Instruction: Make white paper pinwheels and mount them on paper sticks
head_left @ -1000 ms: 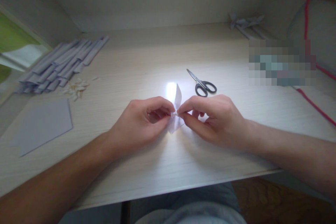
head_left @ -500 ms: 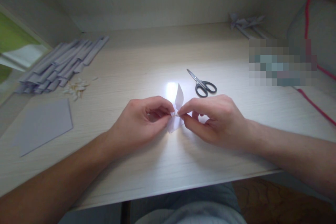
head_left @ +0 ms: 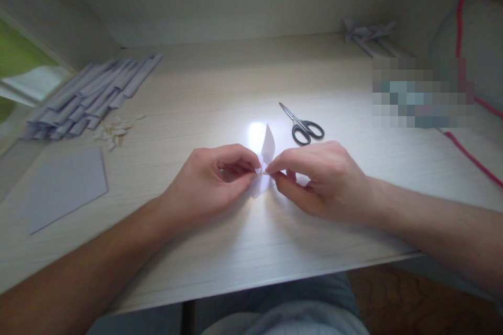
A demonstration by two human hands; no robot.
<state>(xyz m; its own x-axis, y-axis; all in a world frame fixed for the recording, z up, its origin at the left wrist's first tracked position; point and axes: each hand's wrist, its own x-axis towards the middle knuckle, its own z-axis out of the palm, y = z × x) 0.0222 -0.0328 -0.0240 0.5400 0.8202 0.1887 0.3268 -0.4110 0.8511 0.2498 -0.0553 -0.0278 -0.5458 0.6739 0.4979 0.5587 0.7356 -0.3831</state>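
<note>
Between my two hands is a small folded piece of white paper (head_left: 268, 147), one pointed flap standing up and another part spreading down toward the table. My left hand (head_left: 220, 175) pinches its left side between thumb and fingers. On the other side, my right hand (head_left: 316, 178) pinches it close to the left fingertips. The centre of the paper is partly hidden by the fingers, and whatever tiny detail sits there is too small to make out. Just beyond my right hand lie scissors (head_left: 302, 126) with black handles, their blades pointing away to the left.
Rolled white paper tubes (head_left: 94, 95) are stacked at the left, with small pale pieces (head_left: 113, 131) beside them. A sheaf of white paper (head_left: 66, 188) lies nearer. Paper pinwheel-like shapes on sticks (head_left: 367, 34) rest at the back right, near a red cord (head_left: 471, 159) and a blurred-out patch.
Almost nothing differs. Both hands keep their pinch on the folded paper in the same place, and the view has shifted very slightly.
</note>
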